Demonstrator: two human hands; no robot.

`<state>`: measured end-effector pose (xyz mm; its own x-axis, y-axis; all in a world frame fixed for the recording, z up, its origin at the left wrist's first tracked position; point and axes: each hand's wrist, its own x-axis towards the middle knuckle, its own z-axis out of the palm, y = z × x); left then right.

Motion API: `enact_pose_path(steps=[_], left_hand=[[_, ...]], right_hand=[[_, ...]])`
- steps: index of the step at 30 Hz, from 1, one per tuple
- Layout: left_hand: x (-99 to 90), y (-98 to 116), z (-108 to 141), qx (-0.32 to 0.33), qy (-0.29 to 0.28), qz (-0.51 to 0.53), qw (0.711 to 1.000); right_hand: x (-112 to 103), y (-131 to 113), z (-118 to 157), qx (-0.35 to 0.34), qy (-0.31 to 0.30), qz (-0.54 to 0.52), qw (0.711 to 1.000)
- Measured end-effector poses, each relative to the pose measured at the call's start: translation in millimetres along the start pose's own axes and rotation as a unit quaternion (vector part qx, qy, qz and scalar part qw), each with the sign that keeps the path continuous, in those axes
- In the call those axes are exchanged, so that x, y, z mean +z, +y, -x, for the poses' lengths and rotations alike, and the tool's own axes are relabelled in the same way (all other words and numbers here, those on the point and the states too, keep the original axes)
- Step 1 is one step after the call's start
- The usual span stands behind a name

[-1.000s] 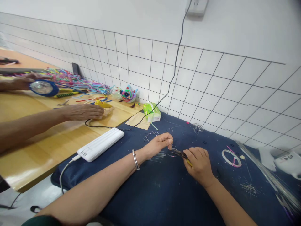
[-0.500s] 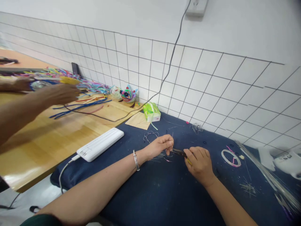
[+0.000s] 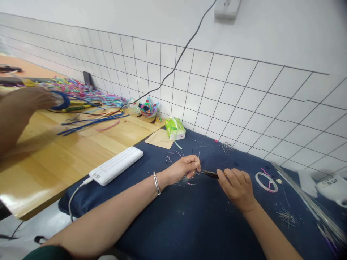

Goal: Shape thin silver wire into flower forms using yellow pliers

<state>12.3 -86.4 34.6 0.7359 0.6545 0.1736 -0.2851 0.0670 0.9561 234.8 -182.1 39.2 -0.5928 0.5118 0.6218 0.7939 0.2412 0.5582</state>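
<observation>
My left hand (image 3: 187,168) pinches a thin piece of wire (image 3: 198,156) that sticks up past the fingertips, above the dark blue cloth (image 3: 173,224). My right hand (image 3: 237,187) is closed around the handles of dark-jawed pliers (image 3: 210,174). Their tip points left at my left fingertips; whether it touches the wire is too small to tell. Beyond my left wrist lies a wire shape bent into loops (image 3: 173,156). Short wire pieces (image 3: 182,182) lie beneath my left hand, partly hidden by it.
A white power bank (image 3: 116,165) with a cable lies left of my arm. Behind are a green tissue pack (image 3: 175,128) and brown paper (image 3: 159,139). At right are a tape roll (image 3: 266,182), cut wires (image 3: 287,216) and long wires (image 3: 300,195). Another person's hand (image 3: 29,99) works at far left.
My right hand and the pliers have drawn slightly right, away from my left fingers. My left hand stays nearly in place. The other person's hands have moved left, and the black cable has shifted.
</observation>
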Motion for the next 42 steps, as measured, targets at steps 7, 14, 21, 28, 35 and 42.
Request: enact_pose_path(steps=[7, 14, 21, 28, 35, 42], left_hand=[[0.6, -2.6, 0.7, -0.027, -0.033, 0.026, 0.999], [2.3, -1.9, 2.1, -0.035, -0.048, 0.031, 0.998], [3.1, -2.7, 1.7, -0.032, -0.05, 0.007, 0.998], [3.7, -2.0, 1.8, 0.0, -0.024, -0.075, 0.997], [4.6, -2.5, 2.7, 0.02, -0.005, -0.143, 0.989], [4.9, -1.1, 4.7, 0.019, -0.005, -0.175, 0.984]], right_hand=[[-4.9, -2.5, -3.1, -0.054, 0.004, 0.02, 0.998], [-6.4, -4.2, -4.8, -0.071, 0.003, -0.002, 0.997], [-6.1, -3.7, -5.7, -0.076, 0.01, -0.004, 0.997], [-5.5, -3.7, -4.9, -0.07, 0.0, 0.003, 0.998], [-4.3, -4.5, -4.6, -0.057, -0.01, -0.001, 0.998], [-2.5, -6.4, -4.7, -0.041, -0.023, -0.012, 0.999]])
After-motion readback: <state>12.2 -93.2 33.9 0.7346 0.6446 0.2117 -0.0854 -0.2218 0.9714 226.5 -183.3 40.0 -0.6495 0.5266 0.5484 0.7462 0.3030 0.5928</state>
